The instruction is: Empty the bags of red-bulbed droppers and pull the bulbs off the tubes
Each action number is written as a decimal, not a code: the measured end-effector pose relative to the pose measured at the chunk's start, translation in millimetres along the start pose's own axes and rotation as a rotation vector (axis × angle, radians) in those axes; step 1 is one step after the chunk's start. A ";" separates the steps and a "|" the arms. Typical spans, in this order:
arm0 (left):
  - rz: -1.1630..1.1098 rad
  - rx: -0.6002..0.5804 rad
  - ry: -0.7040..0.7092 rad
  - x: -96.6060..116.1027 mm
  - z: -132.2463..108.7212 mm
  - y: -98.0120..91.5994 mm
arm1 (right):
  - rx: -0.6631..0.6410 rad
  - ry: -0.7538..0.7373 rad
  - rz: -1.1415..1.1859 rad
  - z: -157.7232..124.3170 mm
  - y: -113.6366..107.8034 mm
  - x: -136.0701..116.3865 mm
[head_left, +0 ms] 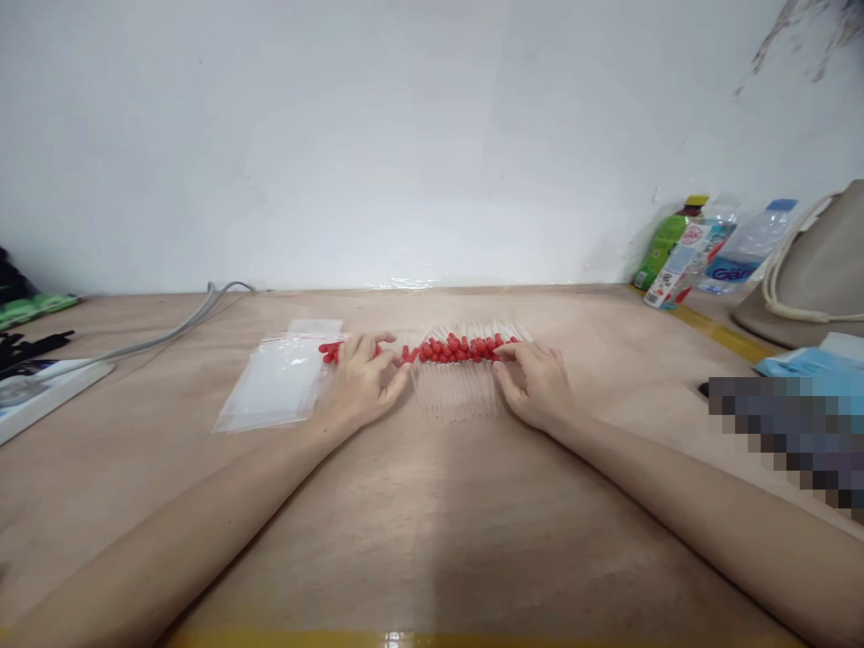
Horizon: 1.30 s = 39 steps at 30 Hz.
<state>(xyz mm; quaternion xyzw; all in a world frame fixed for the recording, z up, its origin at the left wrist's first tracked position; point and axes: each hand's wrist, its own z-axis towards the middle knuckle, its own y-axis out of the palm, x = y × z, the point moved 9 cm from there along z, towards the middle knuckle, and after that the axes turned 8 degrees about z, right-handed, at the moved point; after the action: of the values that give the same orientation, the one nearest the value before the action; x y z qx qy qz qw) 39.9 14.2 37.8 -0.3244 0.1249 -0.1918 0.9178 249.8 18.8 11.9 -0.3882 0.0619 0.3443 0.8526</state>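
A row of droppers with red bulbs (472, 348) and thin clear tubes lies on the table between my hands, some tubes pointing away from me and others toward me. At the row's left end, the bent thumb and forefinger of my left hand (364, 378) close at a red bulb (409, 354). More red bulbs (329, 352) show behind that hand, partly hidden by it. My right hand (540, 382) has its thumb and forefinger pinched at the row's right end. Clear plastic bags (274, 382) lie flat just left of my left hand.
A grey cable (182, 333) runs along the left, past a white box (54, 391). Bottles (739, 247), a carton (681, 265) and a beige hat-like object (810, 261) stand at the back right. A blue packet (810, 369) lies at the right edge. A wall (405, 162) closes off the back.
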 end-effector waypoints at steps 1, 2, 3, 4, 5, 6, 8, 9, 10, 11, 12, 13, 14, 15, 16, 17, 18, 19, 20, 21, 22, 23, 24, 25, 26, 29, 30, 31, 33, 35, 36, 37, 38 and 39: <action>-0.034 -0.041 0.042 7.8 0.1 0.0 | 0.025 -0.035 -0.017 0.4 -3.0 -4.2; -0.062 -0.085 0.081 15.1 0.1 0.4 | 0.044 -0.072 -0.030 0.9 -5.0 -8.2; -0.084 -0.126 0.114 21.4 0.1 1.1 | 0.053 -0.109 -0.043 1.5 -5.6 -12.0; -0.101 -0.160 0.139 26.4 0.0 1.8 | 0.049 -0.147 -0.057 2.1 -4.5 -15.6; -0.114 -0.184 0.159 30.0 0.0 2.5 | 0.031 -0.189 -0.073 2.8 -1.8 -19.1; -0.123 -0.198 0.171 32.1 0.1 3.0 | 0.004 -0.232 -0.088 3.4 2.2 -22.4; -0.128 -0.205 0.173 32.7 0.3 3.9 | -0.066 -0.314 -0.103 3.9 12.1 -28.3; -0.127 -0.201 0.167 31.8 0.5 4.1 | -0.097 -0.348 -0.102 3.8 16.6 -30.6; -0.126 -0.197 0.161 30.9 0.5 4.1 | -0.120 -0.372 -0.097 3.7 20.2 -32.4; -0.126 -0.192 0.158 30.3 0.5 4.0 | -0.133 -0.389 -0.088 3.7 22.8 -33.8; -0.130 -0.186 0.155 29.9 0.5 3.6 | -0.139 -0.402 -0.076 3.7 24.5 -35.1; -0.138 -0.175 0.153 29.8 0.6 3.0 | -0.140 -0.412 -0.063 3.6 25.5 -36.4; -0.151 -0.163 0.154 30.3 0.7 2.3 | -0.140 -0.422 -0.048 3.4 26.3 -37.8; -0.168 -0.150 0.161 31.4 0.7 2.1 | -0.145 -0.429 -0.036 3.1 27.2 -39.1; -0.188 -0.142 0.176 33.4 0.4 2.7 | -0.152 -0.436 -0.025 2.7 28.2 -40.3; -0.209 -0.141 0.198 36.3 -0.1 4.5 | -0.161 -0.441 -0.017 2.4 29.3 -41.3; -0.227 -0.146 0.223 39.5 -0.8 7.6 | -0.168 -0.444 -0.010 2.1 30.2 -42.1; -0.241 -0.156 0.246 42.6 -1.7 11.5 | -0.172 -0.444 -0.003 1.9 30.7 -42.7; -0.252 -0.164 0.263 45.1 -2.4 15.7 | -0.174 -0.444 0.004 1.8 31.0 -43.1; -0.262 -0.170 0.273 47.0 -2.9 19.7 | -0.174 -0.444 0.013 1.7 31.0 -43.6; -0.271 -0.175 0.279 48.3 -3.2 23.4 | -0.172 -0.448 0.026 1.4 30.7 -44.4; -0.279 -0.177 0.282 49.3 -3.3 26.3 | -0.170 -0.451 0.040 1.2 30.3 -45.2; -0.286 -0.175 0.284 50.0 -3.3 28.1 | -0.169 -0.452 0.053 0.9 30.0 -45.9; -0.293 -0.173 0.286 50.6 -3.2 29.2 | -0.170 -0.451 0.066 0.8 30.0 -46.5; -0.297 -0.169 0.286 50.9 -3.2 29.5 | -0.174 -0.446 0.076 0.8 30.5 -46.7; -0.291 -0.156 0.274 50.5 -3.0 27.6 | -0.202 -0.427 0.100 1.0 35.5 -46.2; -0.284 -0.160 0.276 51.0 -3.2 27.1 | -0.211 -0.429 0.111 0.9 37.5 -46.4; -0.276 -0.164 0.283 51.7 -3.6 26.7 | -0.217 -0.437 0.127 0.6 39.2 -46.9; -0.259 -0.170 0.304 54.0 -4.5 25.7 | -0.219 -0.477 0.174 -0.6 40.4 -49.8; -0.243 -0.188 0.332 56.6 -5.4 25.6 | -0.209 -0.532 0.227 -2.5 38.8 -53.7; -0.236 -0.203 0.344 57.8 -5.9 26.1 | -0.197 -0.560 0.251 -3.5 36.8 -55.6; -0.230 -0.220 0.356 58.9 -6.4 26.6 | -0.186 -0.585 0.269 -4.5 34.8 -57.2; -0.225 -0.238 0.364 59.7 -6.8 27.1 | -0.174 -0.602 0.282 -5.2 32.9 -58.3; -0.223 -0.253 0.369 60.2 -7.0 27.4 | -0.165 -0.612 0.287 -5.8 31.5 -58.8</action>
<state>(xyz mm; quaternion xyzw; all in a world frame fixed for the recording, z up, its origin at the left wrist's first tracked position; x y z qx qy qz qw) 98.7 3.9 8.6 -0.4080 0.2770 -0.3310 0.8045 186.3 -2.5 10.3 -0.3220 -0.1708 0.5652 0.7401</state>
